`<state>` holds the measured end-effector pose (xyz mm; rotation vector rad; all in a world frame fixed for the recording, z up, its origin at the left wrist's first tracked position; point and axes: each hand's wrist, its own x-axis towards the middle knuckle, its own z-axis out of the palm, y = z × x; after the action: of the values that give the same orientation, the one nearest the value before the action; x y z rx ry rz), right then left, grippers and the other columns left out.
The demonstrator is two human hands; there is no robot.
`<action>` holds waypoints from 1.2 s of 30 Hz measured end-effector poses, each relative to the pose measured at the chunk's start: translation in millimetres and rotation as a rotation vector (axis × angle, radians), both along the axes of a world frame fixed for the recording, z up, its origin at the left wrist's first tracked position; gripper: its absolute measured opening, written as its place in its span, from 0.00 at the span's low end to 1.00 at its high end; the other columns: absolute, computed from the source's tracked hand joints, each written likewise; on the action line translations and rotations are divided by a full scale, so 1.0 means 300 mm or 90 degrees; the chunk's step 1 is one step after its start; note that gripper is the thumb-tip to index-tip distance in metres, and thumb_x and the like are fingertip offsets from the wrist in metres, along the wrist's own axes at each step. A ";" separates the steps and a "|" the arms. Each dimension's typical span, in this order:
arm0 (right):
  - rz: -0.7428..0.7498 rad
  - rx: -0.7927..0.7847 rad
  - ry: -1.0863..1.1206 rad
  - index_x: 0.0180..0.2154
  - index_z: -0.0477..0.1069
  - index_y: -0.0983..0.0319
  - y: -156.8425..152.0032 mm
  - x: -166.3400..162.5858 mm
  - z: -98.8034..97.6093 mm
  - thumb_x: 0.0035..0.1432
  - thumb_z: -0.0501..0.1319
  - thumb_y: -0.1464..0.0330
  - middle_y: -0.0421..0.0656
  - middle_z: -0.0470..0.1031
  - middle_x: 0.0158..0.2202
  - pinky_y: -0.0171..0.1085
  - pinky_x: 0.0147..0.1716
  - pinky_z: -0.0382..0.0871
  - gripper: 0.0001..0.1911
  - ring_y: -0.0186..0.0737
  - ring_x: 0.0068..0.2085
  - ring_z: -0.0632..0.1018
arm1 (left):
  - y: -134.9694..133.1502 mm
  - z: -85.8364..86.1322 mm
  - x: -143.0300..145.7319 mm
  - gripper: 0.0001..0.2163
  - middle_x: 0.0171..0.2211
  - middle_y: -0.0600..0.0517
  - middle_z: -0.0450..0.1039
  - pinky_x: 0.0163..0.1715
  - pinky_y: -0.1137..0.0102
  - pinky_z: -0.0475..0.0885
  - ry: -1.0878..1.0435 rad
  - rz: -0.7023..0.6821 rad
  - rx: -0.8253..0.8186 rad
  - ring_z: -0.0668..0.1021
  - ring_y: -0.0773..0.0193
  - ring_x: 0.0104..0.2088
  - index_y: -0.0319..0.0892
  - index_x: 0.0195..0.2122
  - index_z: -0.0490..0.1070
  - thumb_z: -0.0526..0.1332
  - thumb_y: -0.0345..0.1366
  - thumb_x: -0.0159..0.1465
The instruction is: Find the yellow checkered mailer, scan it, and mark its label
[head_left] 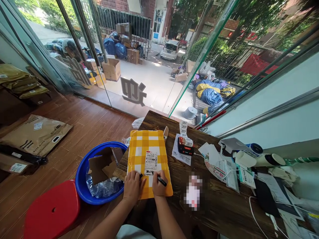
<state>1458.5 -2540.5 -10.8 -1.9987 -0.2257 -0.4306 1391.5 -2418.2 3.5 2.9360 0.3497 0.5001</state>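
Note:
A yellow-and-white checked parcel (137, 141) lies flat on the dark wooden table in front of me. On it is a white printed label (151, 159) with black handwriting near its lower end. My right hand (159, 186) rests on the parcel, its fingers closed around a black marker (161, 181), with the tip side at the label's lower part. Pressed on the parcel's lower left is my left hand (132, 186). Its thumb and forefinger pinch a small black piece that looks like the marker cap (141, 176).
Right of the parcel sits a small black-and-red label printer (185, 146) with a printed strip. Papers and boxes (246, 177) crowd the table's right side. A blue tub (81, 184) of cardboard and plastic and a red stool (52, 212) stand at left. Glass doors lie ahead.

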 end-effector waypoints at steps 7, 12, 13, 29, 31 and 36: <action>-0.022 0.002 -0.001 0.23 0.61 0.61 0.002 -0.002 -0.006 0.65 0.54 0.57 0.30 0.58 0.18 0.32 0.19 0.60 0.21 0.29 0.17 0.61 | 0.003 -0.003 -0.001 0.09 0.35 0.45 0.69 0.38 0.62 0.65 0.004 0.000 -0.002 0.71 0.55 0.37 0.40 0.32 0.69 0.56 0.41 0.64; -0.005 -0.001 0.002 0.22 0.60 0.60 -0.002 0.000 -0.009 0.65 0.54 0.57 0.30 0.55 0.17 0.32 0.18 0.58 0.22 0.29 0.17 0.60 | 0.003 -0.004 -0.001 0.10 0.35 0.45 0.69 0.38 0.62 0.64 -0.004 -0.003 0.011 0.70 0.54 0.37 0.40 0.32 0.68 0.56 0.41 0.64; -0.005 -0.001 0.003 0.22 0.61 0.60 -0.003 0.000 -0.009 0.65 0.54 0.57 0.30 0.56 0.17 0.32 0.18 0.58 0.22 0.29 0.17 0.60 | 0.003 -0.004 -0.001 0.10 0.35 0.45 0.69 0.38 0.62 0.64 -0.004 -0.004 0.010 0.70 0.54 0.37 0.40 0.32 0.68 0.56 0.41 0.64; -0.019 -0.002 0.001 0.22 0.61 0.61 -0.003 -0.003 -0.002 0.65 0.54 0.57 0.29 0.55 0.17 0.32 0.17 0.57 0.22 0.29 0.17 0.60 | 0.005 0.004 -0.001 0.09 0.35 0.46 0.69 0.39 0.62 0.65 0.005 -0.007 0.010 0.71 0.54 0.38 0.40 0.32 0.68 0.57 0.41 0.63; -0.018 -0.002 0.005 0.22 0.61 0.61 -0.003 -0.003 0.000 0.65 0.54 0.57 0.29 0.55 0.17 0.32 0.18 0.58 0.22 0.29 0.17 0.60 | 0.006 0.001 -0.002 0.09 0.35 0.46 0.69 0.39 0.62 0.65 0.006 -0.007 0.005 0.71 0.54 0.38 0.40 0.32 0.68 0.57 0.41 0.64; -0.024 0.001 0.020 0.23 0.61 0.61 -0.002 0.000 -0.005 0.64 0.55 0.57 0.30 0.57 0.18 0.32 0.19 0.59 0.21 0.29 0.17 0.61 | 0.004 -0.003 -0.003 0.10 0.36 0.45 0.69 0.39 0.62 0.65 0.009 -0.004 -0.024 0.71 0.55 0.38 0.40 0.33 0.69 0.55 0.41 0.64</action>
<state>1458.4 -2541.2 -12.1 -2.0097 -0.1679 -0.4232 1390.5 -2417.0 2.5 2.9040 0.3468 0.4666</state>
